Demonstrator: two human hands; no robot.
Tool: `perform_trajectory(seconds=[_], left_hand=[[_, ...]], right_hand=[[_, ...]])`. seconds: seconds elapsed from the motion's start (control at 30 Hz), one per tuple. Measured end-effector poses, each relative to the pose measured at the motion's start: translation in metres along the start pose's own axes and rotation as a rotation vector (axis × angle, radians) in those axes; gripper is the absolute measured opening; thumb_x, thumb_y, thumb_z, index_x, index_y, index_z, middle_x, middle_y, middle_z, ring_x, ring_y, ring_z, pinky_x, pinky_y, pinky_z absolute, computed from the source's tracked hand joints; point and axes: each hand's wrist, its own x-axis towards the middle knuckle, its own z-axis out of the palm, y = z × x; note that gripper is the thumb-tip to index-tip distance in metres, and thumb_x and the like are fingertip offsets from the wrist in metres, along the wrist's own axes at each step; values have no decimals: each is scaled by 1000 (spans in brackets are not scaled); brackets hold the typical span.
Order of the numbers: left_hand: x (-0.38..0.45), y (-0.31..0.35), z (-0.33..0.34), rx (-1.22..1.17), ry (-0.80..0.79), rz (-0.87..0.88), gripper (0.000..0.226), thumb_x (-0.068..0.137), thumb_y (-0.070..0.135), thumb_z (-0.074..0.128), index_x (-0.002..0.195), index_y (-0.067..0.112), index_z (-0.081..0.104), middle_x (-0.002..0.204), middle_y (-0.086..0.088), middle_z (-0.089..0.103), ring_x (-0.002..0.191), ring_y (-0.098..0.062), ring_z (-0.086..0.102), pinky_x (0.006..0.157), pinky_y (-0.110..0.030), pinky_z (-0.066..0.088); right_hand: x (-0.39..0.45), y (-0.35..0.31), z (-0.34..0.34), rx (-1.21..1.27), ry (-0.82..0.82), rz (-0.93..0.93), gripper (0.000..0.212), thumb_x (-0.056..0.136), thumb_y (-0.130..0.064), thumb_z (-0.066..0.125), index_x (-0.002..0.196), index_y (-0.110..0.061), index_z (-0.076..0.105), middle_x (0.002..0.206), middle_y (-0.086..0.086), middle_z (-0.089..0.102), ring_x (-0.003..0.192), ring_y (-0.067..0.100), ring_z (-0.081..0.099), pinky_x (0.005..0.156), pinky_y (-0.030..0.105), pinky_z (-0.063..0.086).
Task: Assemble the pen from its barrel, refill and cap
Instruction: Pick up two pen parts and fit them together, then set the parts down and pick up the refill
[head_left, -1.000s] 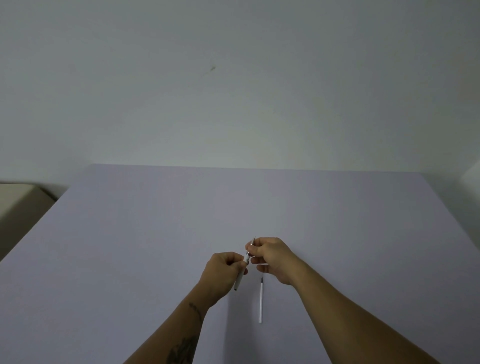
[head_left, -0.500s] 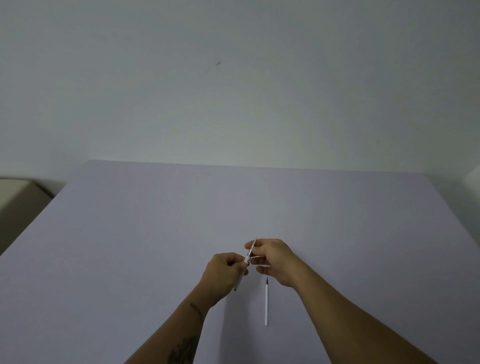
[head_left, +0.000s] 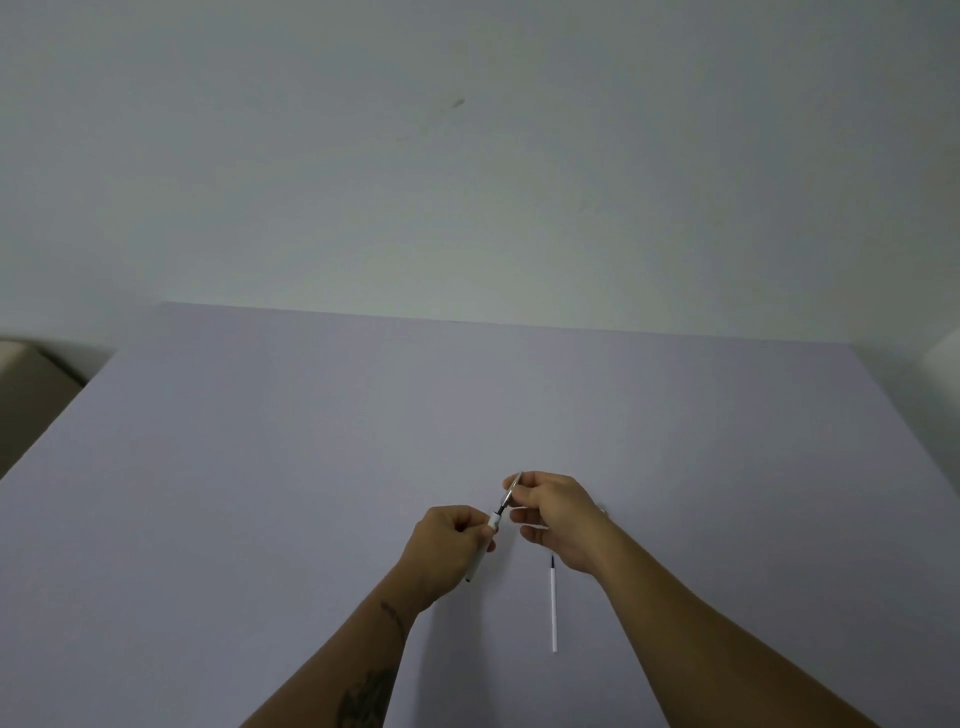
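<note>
Above the lilac bench (head_left: 260, 493), a person's left hand (head_left: 447, 545) clamps its fingers on the white barrel (head_left: 480, 553) while the right hand (head_left: 558, 514) pinches a thin silver-tipped refill (head_left: 508, 496) at its mouth, now drawn farther out than a second ago. Another white refill (head_left: 554, 608) lies beside them, so insertion looks unfinished.

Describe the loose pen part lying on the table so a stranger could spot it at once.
Start at the pale lilac table and find the right hand near its front middle. Just below that wrist lies a thin white stick with a small dark tip pointing away. It alone rests flat and untouched; the other pen piece is held in both hands.
</note>
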Motion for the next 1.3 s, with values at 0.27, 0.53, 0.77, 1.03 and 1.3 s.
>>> perform_trajectory(seconds=[0.27,0.53,0.77,1.03,1.3], left_hand=[[12,-11,-14,37,-33,-53,21,94,24,58,84,16,76,90,-6,75,76,-17,60,67,-25,50],[20,-18,-26,33,-28,-62,20,92,25,61,80,16,73,82,-2,76,73,-16,61,68,-27,51],[22,-21,-35,53,-54,-86,20,92,25,60,75,21,71,85,0,76,77,-14,62,68,-25,49],[23,-28,-39,69,-61,-101,21,91,23,61,72,22,70,87,-3,76,73,-13,57,68,-24,46],[18,-27,-37,85,-72,-96,18,87,15,61,71,19,69,88,-10,74,72,-15,56,68,-26,46]], right_hand=[[17,-9,-2,100,260,-86,15,93,-17,62,84,-9,71,80,5,69,70,16,62,60,28,53],[35,8,-14,-529,321,-29,18,75,-10,66,58,-10,59,62,7,60,59,20,54,59,29,41],[55,18,8,-877,393,-74,31,78,-9,58,55,-13,38,52,2,42,44,18,39,43,22,26],[63,32,10,-904,445,-83,32,84,-18,60,58,-11,43,54,3,46,46,18,42,43,23,28],[52,31,5,-639,515,-123,16,84,-8,56,87,-10,71,81,-1,63,77,20,59,63,25,45]])
